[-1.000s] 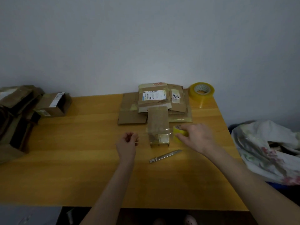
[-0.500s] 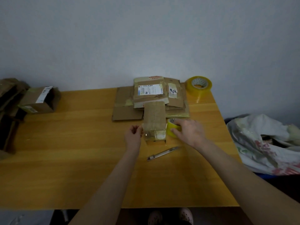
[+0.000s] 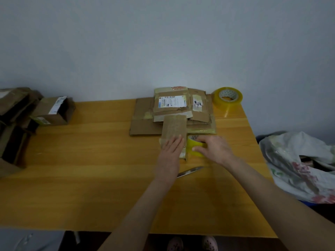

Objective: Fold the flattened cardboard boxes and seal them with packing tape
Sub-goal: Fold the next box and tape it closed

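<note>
A small folded cardboard box (image 3: 174,126) stands on the wooden table (image 3: 90,160) in front of a stack of flattened boxes (image 3: 174,109). My left hand (image 3: 172,146) lies flat, fingers spread, on the near end of the box top. Right beside the box, my right hand (image 3: 214,148) grips a yellow tape roll (image 3: 194,146) that touches the box's right side. Clear tape covers the box's near end.
A utility knife (image 3: 189,172) lies on the table just below my hands. A larger tape roll (image 3: 227,98) sits at the back right corner. Folded boxes (image 3: 52,111) pile up at the left edge. A floral bag (image 3: 299,163) lies off the table's right side.
My left hand has gone from a loose fist left of the box to lying flat on its top. My right hand, with the tape roll, has come against the box's side.
</note>
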